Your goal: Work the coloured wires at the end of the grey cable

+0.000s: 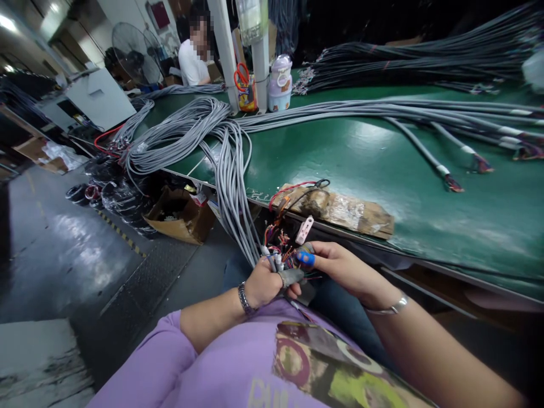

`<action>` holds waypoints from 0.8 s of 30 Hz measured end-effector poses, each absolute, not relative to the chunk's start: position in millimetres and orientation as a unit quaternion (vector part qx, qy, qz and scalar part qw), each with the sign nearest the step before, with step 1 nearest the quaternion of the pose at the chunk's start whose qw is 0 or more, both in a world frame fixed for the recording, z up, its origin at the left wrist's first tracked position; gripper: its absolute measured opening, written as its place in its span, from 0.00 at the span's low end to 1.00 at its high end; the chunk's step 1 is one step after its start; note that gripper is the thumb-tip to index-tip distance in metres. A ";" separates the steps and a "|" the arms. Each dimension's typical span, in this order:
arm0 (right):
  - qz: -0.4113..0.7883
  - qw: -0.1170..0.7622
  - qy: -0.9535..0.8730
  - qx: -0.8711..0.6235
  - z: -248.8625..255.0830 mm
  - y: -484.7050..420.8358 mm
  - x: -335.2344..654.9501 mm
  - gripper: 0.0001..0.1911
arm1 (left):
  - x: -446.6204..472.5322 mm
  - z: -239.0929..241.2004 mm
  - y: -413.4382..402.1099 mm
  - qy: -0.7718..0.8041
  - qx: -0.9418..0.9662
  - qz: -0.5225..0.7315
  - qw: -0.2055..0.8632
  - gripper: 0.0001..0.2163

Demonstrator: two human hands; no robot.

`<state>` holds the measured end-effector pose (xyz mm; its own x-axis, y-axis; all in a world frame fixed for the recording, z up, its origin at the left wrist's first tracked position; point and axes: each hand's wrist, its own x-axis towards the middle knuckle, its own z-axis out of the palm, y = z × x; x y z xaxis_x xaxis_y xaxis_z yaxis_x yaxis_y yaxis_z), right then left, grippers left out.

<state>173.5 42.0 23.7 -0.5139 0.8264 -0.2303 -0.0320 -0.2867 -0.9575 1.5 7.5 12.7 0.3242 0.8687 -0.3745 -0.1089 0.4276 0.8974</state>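
Observation:
My left hand (268,283) is closed round the end of a grey cable (274,262), where coloured wires fan out of a white-wrapped tip. Grey tape covers its thumb. Close beside it, my right hand (325,260) pinches at the thin wires (291,258), with blue tape round one digit. The exact wire between those fingertips is too small to make out. Several grey cables (236,187) hang from the bench down to my hands. A pink tag-like piece (305,230) is just above the wires, at the bench edge.
A wooden board (357,215) with tape lies along the green bench's (340,156) front edge. Coiled grey cables (182,136) and stripped cable ends (450,180) rest on the bench. Orange scissors (241,76) and a cup (280,84) are by the post. A cardboard box (182,218) stands below; a person (193,59) is behind.

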 end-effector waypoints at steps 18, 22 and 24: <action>0.697 0.470 -0.379 -0.386 10.7 60.6 155.9 0.23 | 11.2 32.7 22.6 0.438 0.290 0.444 0.727 0.20; 0.690 0.481 -0.385 -0.380 9.7 57.9 151.9 0.25 | 13.3 33.2 26.5 0.444 0.281 0.439 0.729 0.20; 0.679 0.491 -0.383 -0.388 9.4 56.5 152.1 0.24 | 13.8 32.3 27.4 0.444 0.281 0.438 0.729 0.19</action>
